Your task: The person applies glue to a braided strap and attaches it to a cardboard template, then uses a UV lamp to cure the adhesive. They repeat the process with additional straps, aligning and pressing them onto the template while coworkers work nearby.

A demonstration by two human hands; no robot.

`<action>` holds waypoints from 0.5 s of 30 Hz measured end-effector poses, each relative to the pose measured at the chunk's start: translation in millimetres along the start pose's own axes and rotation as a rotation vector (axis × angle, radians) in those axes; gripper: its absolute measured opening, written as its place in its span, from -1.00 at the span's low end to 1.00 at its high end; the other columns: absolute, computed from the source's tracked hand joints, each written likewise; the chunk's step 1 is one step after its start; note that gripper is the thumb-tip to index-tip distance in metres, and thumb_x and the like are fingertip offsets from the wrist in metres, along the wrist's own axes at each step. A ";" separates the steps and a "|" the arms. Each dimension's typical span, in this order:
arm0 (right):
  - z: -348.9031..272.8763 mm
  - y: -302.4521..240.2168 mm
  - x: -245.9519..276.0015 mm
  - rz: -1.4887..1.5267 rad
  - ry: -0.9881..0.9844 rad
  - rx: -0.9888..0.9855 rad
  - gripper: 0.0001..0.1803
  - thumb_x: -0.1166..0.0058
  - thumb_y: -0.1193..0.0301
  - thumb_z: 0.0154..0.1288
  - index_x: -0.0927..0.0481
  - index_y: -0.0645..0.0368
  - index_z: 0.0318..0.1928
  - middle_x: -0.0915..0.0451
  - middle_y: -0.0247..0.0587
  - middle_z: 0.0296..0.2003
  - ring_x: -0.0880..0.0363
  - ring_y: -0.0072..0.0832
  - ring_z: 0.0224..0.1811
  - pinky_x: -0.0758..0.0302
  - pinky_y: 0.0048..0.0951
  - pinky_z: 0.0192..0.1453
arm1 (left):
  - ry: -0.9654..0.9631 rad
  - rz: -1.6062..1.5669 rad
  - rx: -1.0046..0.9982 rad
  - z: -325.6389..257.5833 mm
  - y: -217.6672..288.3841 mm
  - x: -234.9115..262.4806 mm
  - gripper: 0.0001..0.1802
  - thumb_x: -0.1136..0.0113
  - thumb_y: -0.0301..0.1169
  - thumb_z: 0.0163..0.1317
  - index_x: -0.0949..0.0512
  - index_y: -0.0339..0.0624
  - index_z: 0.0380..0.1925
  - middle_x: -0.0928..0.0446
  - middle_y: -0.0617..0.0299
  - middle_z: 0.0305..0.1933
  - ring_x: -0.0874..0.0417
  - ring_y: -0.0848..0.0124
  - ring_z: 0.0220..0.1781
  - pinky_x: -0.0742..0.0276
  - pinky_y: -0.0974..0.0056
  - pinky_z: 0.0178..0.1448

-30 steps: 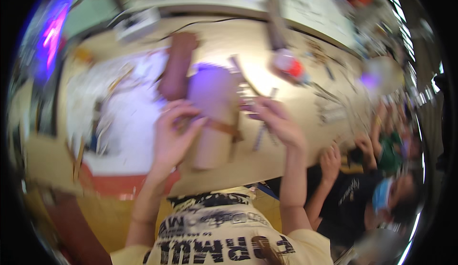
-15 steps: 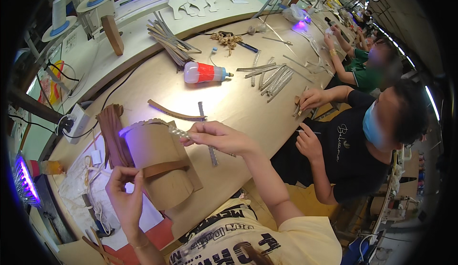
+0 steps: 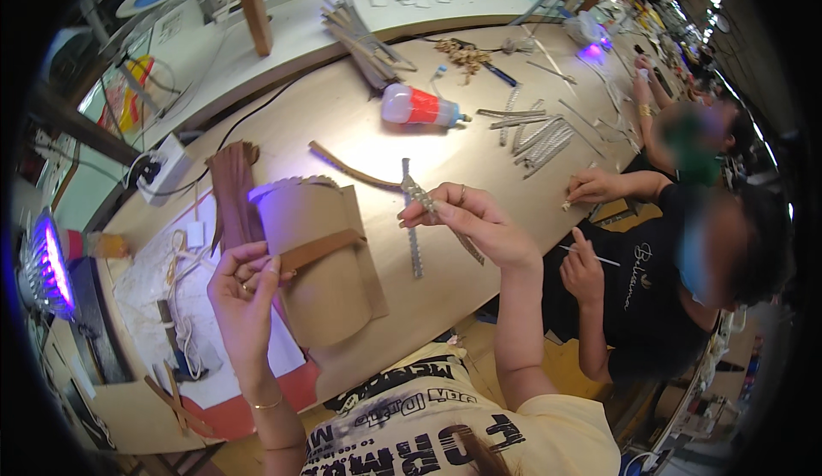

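My left hand is closed, thumb and fingers pinching the end of a brown strap. That strap lies across a curved tan panel with a scalloped far edge. To its right, my right hand is closed in a pinch on a silver braided strip, held above the table. Under that hand lies a grey patterned strip, and a curved brown strip is just beyond it. A stack of dark brown strips sits beside the panel's left side.
A bottle with a red band lies farther back, near several silver strips. A bundle of grey strips is at the far edge. A lit purple lamp stands at left. At right sits a co-worker in a black shirt.
My right hand has moved away from the panel toward the right with the silver strip. My left hand stays by the strap's end. The view has shifted, moving the scene rightward.
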State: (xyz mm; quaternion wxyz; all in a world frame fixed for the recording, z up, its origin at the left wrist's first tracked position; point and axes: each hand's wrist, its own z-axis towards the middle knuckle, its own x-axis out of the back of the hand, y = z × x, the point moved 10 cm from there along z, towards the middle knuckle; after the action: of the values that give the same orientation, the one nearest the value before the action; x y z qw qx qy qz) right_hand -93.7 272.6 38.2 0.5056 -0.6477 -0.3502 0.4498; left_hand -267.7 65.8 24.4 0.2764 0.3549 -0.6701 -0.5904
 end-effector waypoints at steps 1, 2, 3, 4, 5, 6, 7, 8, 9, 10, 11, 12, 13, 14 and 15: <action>2.3 2.9 -2.2 -0.030 -0.014 -0.019 -0.71 0.07 0.30 0.47 -0.51 0.31 -0.07 -0.61 -0.13 -0.06 -0.55 -0.42 0.06 -0.41 -0.36 0.24 | 0.077 0.048 0.091 -1.4 -18.1 16.0 -0.75 -0.20 -0.55 0.25 -0.47 -0.36 -0.07 -0.61 0.16 -0.32 -0.63 0.51 -0.34 -0.56 0.43 -0.21; 4.4 6.3 -5.6 -0.058 -0.040 -0.042 -0.70 0.08 0.30 0.47 -0.49 0.32 -0.06 -0.60 -0.09 -0.06 -0.55 -0.38 0.08 -0.40 -0.32 0.26 | 0.087 0.026 0.112 -2.5 -29.8 24.2 -0.73 -0.21 -0.51 0.26 -0.47 -0.37 -0.07 -0.62 0.15 -0.33 -0.64 0.50 -0.34 -0.56 0.41 -0.20; 8.4 9.8 -10.7 -0.088 -0.077 -0.062 -0.70 0.09 0.31 0.47 -0.48 0.34 -0.05 -0.59 -0.06 -0.05 -0.55 -0.33 0.09 -0.39 -0.28 0.28 | 0.096 0.035 0.149 -2.7 -42.6 31.2 -0.72 -0.23 -0.49 0.26 -0.47 -0.37 -0.06 -0.63 0.14 -0.32 -0.64 0.49 -0.34 -0.56 0.40 -0.19; 9.6 10.6 -12.6 -0.069 -0.053 -0.053 -0.76 0.05 0.33 0.46 -0.52 0.29 -0.15 -0.62 -0.23 -0.17 -0.56 -0.51 -0.04 -0.44 -0.46 0.12 | 0.056 -0.030 0.103 -3.0 -46.6 32.4 -0.71 -0.23 -0.49 0.25 -0.47 -0.36 -0.07 -0.63 0.14 -0.32 -0.64 0.49 -0.34 -0.57 0.40 -0.19; 10.9 12.0 -17.1 -0.119 -0.073 -0.064 -0.76 0.04 0.33 0.46 -0.52 0.29 -0.16 -0.61 -0.24 -0.19 -0.55 -0.53 -0.07 -0.43 -0.47 0.09 | 0.073 -0.048 0.124 -5.4 -57.0 37.4 -0.71 -0.24 -0.48 0.25 -0.47 -0.36 -0.07 -0.63 0.14 -0.31 -0.64 0.48 -0.34 -0.57 0.39 -0.18; 14.1 10.8 -20.4 -0.173 -0.099 -0.072 -0.77 0.04 0.33 0.45 -0.52 0.28 -0.17 -0.61 -0.26 -0.20 -0.54 -0.55 -0.11 -0.43 -0.48 0.05 | 0.069 -0.120 0.127 -4.6 -64.8 37.2 -0.72 -0.24 -0.48 0.25 -0.48 -0.35 -0.08 -0.63 0.15 -0.31 -0.65 0.48 -0.34 -0.58 0.40 -0.17; 17.7 10.0 -24.5 -0.239 -0.124 -0.075 -0.77 0.04 0.33 0.45 -0.51 0.28 -0.19 -0.60 -0.27 -0.22 -0.53 -0.57 -0.15 -0.43 -0.50 0.02 | 0.077 -0.174 0.140 -5.1 -71.5 38.5 -0.73 -0.24 -0.49 0.24 -0.48 -0.34 -0.09 -0.63 0.16 -0.31 -0.65 0.48 -0.34 -0.58 0.40 -0.16; 20.1 9.7 -27.9 -0.238 -0.132 -0.094 -0.78 0.04 0.33 0.45 -0.51 0.27 -0.19 -0.59 -0.29 -0.25 -0.51 -0.59 -0.18 -0.42 -0.51 -0.01 | 0.066 -0.205 0.155 -6.2 -75.5 38.8 -0.74 -0.24 -0.49 0.24 -0.48 -0.33 -0.10 -0.62 0.17 -0.32 -0.65 0.48 -0.33 -0.58 0.40 -0.15; 21.4 7.6 -30.5 -0.254 -0.132 -0.108 -0.78 0.03 0.33 0.45 -0.50 0.27 -0.20 -0.57 -0.32 -0.28 -0.49 -0.61 -0.21 -0.42 -0.52 -0.03 | 0.043 -0.250 0.148 -5.9 -76.3 36.6 -0.75 -0.24 -0.49 0.24 -0.49 -0.32 -0.11 -0.62 0.18 -0.32 -0.66 0.48 -0.33 -0.58 0.41 -0.14; 23.8 5.9 -32.1 -0.274 -0.124 -0.121 -0.78 0.03 0.33 0.45 -0.50 0.26 -0.21 -0.56 -0.34 -0.30 -0.47 -0.63 -0.25 -0.41 -0.54 -0.06 | 0.031 -0.267 0.164 -5.1 -78.4 35.2 -0.77 -0.23 -0.50 0.25 -0.49 -0.31 -0.12 -0.63 0.20 -0.34 -0.66 0.49 -0.31 -0.57 0.42 -0.14; 27.0 5.3 -36.3 -0.280 -0.140 -0.138 -0.78 0.03 0.33 0.45 -0.50 0.26 -0.21 -0.55 -0.35 -0.32 -0.45 -0.64 -0.26 -0.41 -0.55 -0.07 | 0.033 -0.278 0.180 -5.4 -79.3 35.8 -0.77 -0.22 -0.50 0.25 -0.49 -0.31 -0.12 -0.63 0.20 -0.34 -0.66 0.49 -0.31 -0.56 0.43 -0.15; 29.3 3.7 -39.3 -0.287 -0.149 -0.154 -0.79 0.03 0.33 0.45 -0.50 0.26 -0.21 -0.53 -0.37 -0.34 -0.44 -0.66 -0.27 -0.40 -0.56 -0.08 | 0.027 -0.300 0.181 -5.3 -78.3 34.3 -0.78 -0.22 -0.49 0.26 -0.49 -0.31 -0.12 -0.63 0.21 -0.34 -0.66 0.49 -0.31 -0.55 0.44 -0.16; 31.8 1.9 -42.6 -0.297 -0.153 -0.165 -0.79 0.02 0.33 0.45 -0.49 0.25 -0.21 -0.52 -0.38 -0.36 -0.42 -0.67 -0.28 -0.40 -0.56 -0.09 | 0.016 -0.323 0.185 -5.3 -77.3 32.9 -0.78 -0.21 -0.49 0.27 -0.49 -0.31 -0.12 -0.63 0.21 -0.35 -0.67 0.50 -0.30 -0.54 0.44 -0.17; 34.5 3.2 -45.6 -0.293 -0.152 -0.202 -0.79 -0.02 0.34 0.43 -0.49 0.27 -0.22 -0.49 -0.39 -0.40 -0.41 -0.68 -0.29 -0.39 -0.58 -0.12 | 0.009 -0.317 0.198 -6.0 -77.3 32.8 -0.79 -0.18 -0.49 0.29 -0.49 -0.29 -0.10 -0.63 0.23 -0.36 -0.66 0.51 -0.30 -0.51 0.46 -0.18; 37.3 5.3 -50.3 -0.346 -0.174 -0.239 -0.79 -0.03 0.34 0.42 -0.50 0.27 -0.23 -0.49 -0.39 -0.41 -0.40 -0.68 -0.30 -0.39 -0.59 -0.13 | 0.007 -0.346 0.203 -6.3 -76.9 32.6 -0.78 -0.18 -0.48 0.29 -0.49 -0.28 -0.09 -0.63 0.23 -0.35 -0.67 0.51 -0.31 -0.51 0.45 -0.18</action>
State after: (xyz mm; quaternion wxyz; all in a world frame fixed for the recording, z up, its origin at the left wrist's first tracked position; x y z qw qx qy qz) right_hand -146.3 238.3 41.4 0.4630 -0.5919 -0.5491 0.3658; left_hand -270.7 32.0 -52.2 0.1358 0.4928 -0.6542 -0.5574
